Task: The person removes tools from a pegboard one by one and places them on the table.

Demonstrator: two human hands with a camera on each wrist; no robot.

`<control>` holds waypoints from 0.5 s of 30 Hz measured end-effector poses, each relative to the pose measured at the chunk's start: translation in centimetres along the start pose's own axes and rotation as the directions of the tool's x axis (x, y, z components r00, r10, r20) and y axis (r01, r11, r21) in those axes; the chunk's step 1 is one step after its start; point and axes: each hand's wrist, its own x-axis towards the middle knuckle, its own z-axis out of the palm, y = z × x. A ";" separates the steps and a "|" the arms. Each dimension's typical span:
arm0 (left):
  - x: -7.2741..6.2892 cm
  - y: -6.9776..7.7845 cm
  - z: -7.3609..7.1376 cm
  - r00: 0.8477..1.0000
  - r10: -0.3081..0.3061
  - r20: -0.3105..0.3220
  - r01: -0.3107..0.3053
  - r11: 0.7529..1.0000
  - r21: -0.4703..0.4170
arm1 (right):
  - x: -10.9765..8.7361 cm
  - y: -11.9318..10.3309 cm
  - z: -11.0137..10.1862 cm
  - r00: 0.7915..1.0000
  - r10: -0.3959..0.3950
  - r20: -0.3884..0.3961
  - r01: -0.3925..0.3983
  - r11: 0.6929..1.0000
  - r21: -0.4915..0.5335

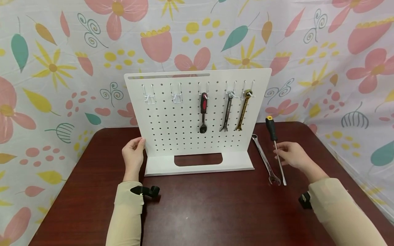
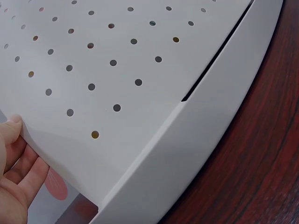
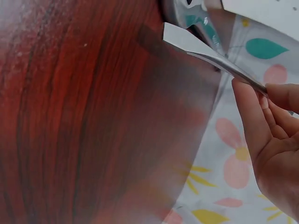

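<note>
My left hand (image 1: 133, 155) pinches the lower left edge of a white pegboard (image 1: 172, 136) between thumb and fingers; the left wrist view shows that hand (image 2: 18, 172) at the board's side. In my right hand (image 1: 292, 155) is a flathead screwdriver (image 1: 271, 128) with a black and yellow handle. Thumb and fingers pinch its metal shaft, with the handle pointing away and the flat tip towards me. Close up in the right wrist view, the screwdriver's blade (image 3: 180, 37) shows above the table. A silver combination wrench (image 1: 265, 159) lies just left of the screwdriver.
On the pegboard's hooks hang a red and black ratchet (image 1: 203, 107), a dark wrench (image 1: 227, 112) and a brass-coloured wrench (image 1: 244, 111). Two left hooks (image 1: 150, 97) hold nothing. The board stands on a dark red wooden table (image 1: 200, 208); a flowered cloth (image 1: 92, 58) hangs behind.
</note>
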 end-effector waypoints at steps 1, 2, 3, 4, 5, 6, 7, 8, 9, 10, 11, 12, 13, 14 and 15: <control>0.0 0.0 0.0 1.000 -0.003 -0.001 0.003 1.000 0.000 | 0.2 0.1 0.0 1.000 0.011 0.006 -0.011 1.000 -0.001; 0.0 0.0 0.0 1.000 -0.006 -0.002 0.006 1.000 0.000 | 0.3 0.1 0.0 1.000 0.021 0.013 -0.021 1.000 -0.003; 0.0 0.0 0.0 1.000 -0.009 -0.002 0.009 1.000 -0.001 | 0.5 0.2 0.0 0.999 0.030 0.020 -0.030 1.000 -0.004; 0.0 0.0 0.0 1.000 -0.012 -0.004 0.012 1.000 -0.001 | 0.6 0.2 0.0 0.999 0.039 0.027 -0.039 0.999 -0.005; 0.0 0.0 0.0 1.000 -0.014 -0.005 0.014 1.000 -0.001 | 0.8 0.3 0.0 0.998 0.048 0.034 -0.047 0.999 -0.007; 0.0 0.0 0.0 1.000 -0.014 -0.006 0.014 1.000 -0.002 | 0.9 0.4 0.0 0.998 0.053 0.040 -0.053 0.999 -0.011; 0.0 0.0 0.0 1.000 -0.014 -0.006 0.014 1.000 -0.004 | 1.0 0.4 0.0 0.997 0.059 0.046 -0.058 0.998 -0.017; 0.0 0.0 0.0 1.000 -0.014 -0.006 0.014 1.000 -0.005 | 1.1 0.6 0.0 0.997 0.063 0.053 -0.062 0.998 -0.021; 0.0 0.0 0.0 1.000 -0.012 -0.006 0.012 1.000 -0.006 | 1.2 0.7 0.0 0.996 0.067 0.060 -0.066 0.998 -0.023; 0.0 0.0 0.0 1.000 -0.011 -0.007 0.011 1.000 -0.005 | 1.3 0.8 0.0 0.995 0.072 0.065 -0.070 0.997 -0.026; 0.0 0.0 0.0 1.000 -0.010 -0.007 0.010 1.000 -0.008 | 1.5 1.0 0.0 0.995 0.073 0.069 -0.071 0.997 -0.029; 0.0 0.0 0.0 1.000 -0.008 -0.007 0.008 1.000 -0.010 | 1.6 1.2 0.0 0.995 0.074 0.072 -0.072 0.997 -0.030; 0.0 0.0 0.0 1.000 -0.008 -0.007 0.008 1.000 -0.011 | 1.7 1.3 0.0 0.994 0.079 0.076 -0.077 0.997 -0.028; 0.0 0.0 0.0 1.000 -0.008 -0.007 0.008 1.000 -0.013 | 1.8 1.4 0.0 0.993 0.087 0.082 -0.086 0.996 -0.022; 0.0 0.0 0.0 1.000 -0.008 -0.007 0.008 1.000 -0.014 | 1.9 1.6 0.0 0.992 0.096 0.087 -0.095 0.995 -0.018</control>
